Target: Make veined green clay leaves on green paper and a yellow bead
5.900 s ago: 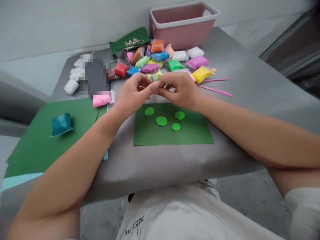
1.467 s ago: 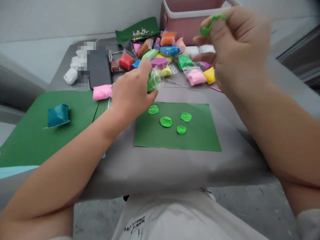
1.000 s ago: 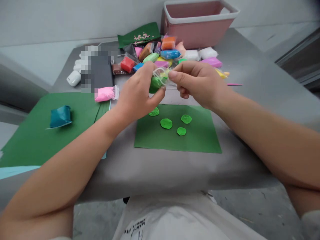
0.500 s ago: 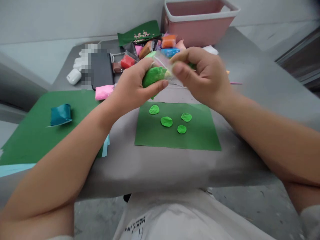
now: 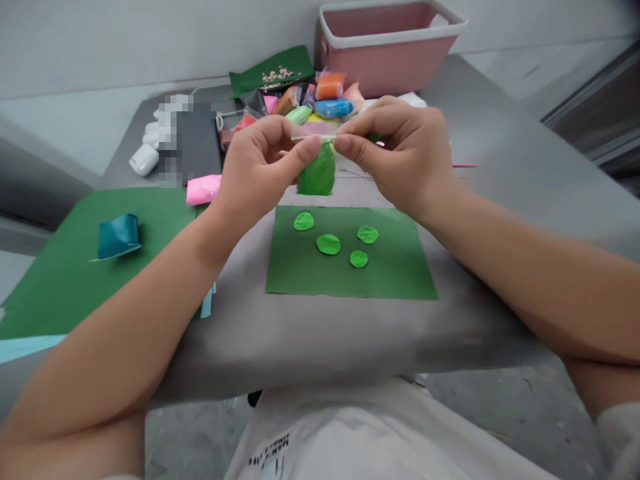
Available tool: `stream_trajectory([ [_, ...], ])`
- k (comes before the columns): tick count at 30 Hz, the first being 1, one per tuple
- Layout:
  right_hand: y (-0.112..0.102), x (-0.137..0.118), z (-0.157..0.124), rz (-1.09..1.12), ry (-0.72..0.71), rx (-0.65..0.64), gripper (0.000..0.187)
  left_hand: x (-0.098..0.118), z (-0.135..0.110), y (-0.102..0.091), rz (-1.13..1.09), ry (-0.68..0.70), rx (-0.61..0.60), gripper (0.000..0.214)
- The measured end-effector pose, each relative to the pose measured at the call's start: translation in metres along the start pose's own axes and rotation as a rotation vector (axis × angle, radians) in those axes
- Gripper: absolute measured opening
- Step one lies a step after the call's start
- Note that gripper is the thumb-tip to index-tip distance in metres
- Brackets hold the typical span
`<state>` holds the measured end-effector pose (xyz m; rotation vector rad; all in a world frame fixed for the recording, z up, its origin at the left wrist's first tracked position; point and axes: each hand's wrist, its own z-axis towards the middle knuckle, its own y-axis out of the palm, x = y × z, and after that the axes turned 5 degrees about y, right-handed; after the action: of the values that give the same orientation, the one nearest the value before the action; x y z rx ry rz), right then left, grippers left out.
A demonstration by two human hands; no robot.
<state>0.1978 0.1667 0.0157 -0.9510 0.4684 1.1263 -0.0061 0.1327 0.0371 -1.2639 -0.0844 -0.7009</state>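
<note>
Both my hands pinch the top edge of a small clear bag of green clay point(image 5: 317, 175), which hangs upright above the table. My left hand point(image 5: 265, 163) grips the bag's left top corner between thumb and fingers. At the right top corner, my right hand point(image 5: 405, 157) pinches the plastic; a bit of green shows behind its fingers. Below the bag lies a dark green sheet point(image 5: 300, 273) with several flattened bright green clay discs point(image 5: 329, 245) spread over it.
Behind my hands are several packs of coloured clay, among them an orange pack point(image 5: 330, 87) and a blue pack point(image 5: 333, 108). A pink basket point(image 5: 390, 63) stands at the back. To the left are a teal packet point(image 5: 119, 236), a pink packet point(image 5: 203, 189) and a white case point(image 5: 144, 160).
The bag has turned from lying tilted in my left hand to hanging down. My left hand has shifted from around the bag's body to its top edge, beside my right hand.
</note>
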Motion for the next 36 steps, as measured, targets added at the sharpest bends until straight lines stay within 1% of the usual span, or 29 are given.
stream_trajectory([
  [2, 0.000, 0.001, 0.000, -0.004, -0.013, 0.024, 0.020, 0.001, -0.001, 0.000, -0.123, -0.072, 0.026, 0.028],
  [4, -0.001, 0.003, 0.000, -0.015, -0.041, 0.024, 0.021, 0.001, -0.001, 0.001, -0.331, -0.121, 0.061, 0.018],
  [5, -0.001, 0.004, -0.001, -0.026, -0.062, 0.024, 0.023, 0.000, 0.000, 0.002, -0.439, -0.139, 0.082, 0.017],
  [6, -0.002, 0.005, -0.001, -0.038, -0.085, 0.029, 0.023, 0.000, 0.000, 0.003, -0.545, -0.153, 0.102, 0.019],
  [8, -0.003, 0.006, -0.002, -0.056, -0.124, 0.051, 0.021, -0.002, 0.001, 0.004, -0.723, -0.163, 0.135, 0.030],
  [11, -0.002, 0.007, -0.003, -0.045, -0.151, 0.075, 0.016, -0.003, 0.001, 0.005, -0.851, -0.132, 0.176, 0.042],
  [14, -0.001, 0.007, -0.002, -0.026, -0.144, 0.032, 0.015, -0.001, -0.001, 0.004, -0.853, -0.109, 0.181, 0.039],
  [17, -0.001, 0.007, -0.001, -0.022, -0.104, -0.033, 0.016, 0.001, -0.003, 0.007, -0.884, -0.143, 0.175, 0.026],
  [20, -0.001, 0.007, -0.001, -0.017, -0.064, -0.033, 0.014, 0.004, -0.003, 0.013, -0.958, -0.206, 0.191, 0.018],
  [23, 0.000, 0.008, -0.001, 0.018, -0.048, -0.032, 0.015, 0.005, -0.003, 0.017, -0.944, -0.234, 0.226, 0.016],
  [27, 0.000, 0.009, -0.003, 0.076, -0.044, -0.097, 0.005, 0.004, -0.003, 0.017, -0.881, -0.174, 0.258, 0.018],
  [29, 0.000, 0.008, -0.004, 0.086, -0.052, -0.111, 0.008, 0.004, -0.004, 0.016, -0.864, -0.125, 0.247, 0.018],
  [32, 0.001, 0.003, -0.008, 0.090, -0.074, -0.095, 0.015, 0.005, -0.006, 0.018, -0.815, -0.075, 0.241, 0.020],
  [36, 0.003, 0.001, -0.006, 0.077, -0.083, -0.103, 0.017, 0.001, -0.003, 0.017, -0.673, -0.013, 0.242, 0.020],
])
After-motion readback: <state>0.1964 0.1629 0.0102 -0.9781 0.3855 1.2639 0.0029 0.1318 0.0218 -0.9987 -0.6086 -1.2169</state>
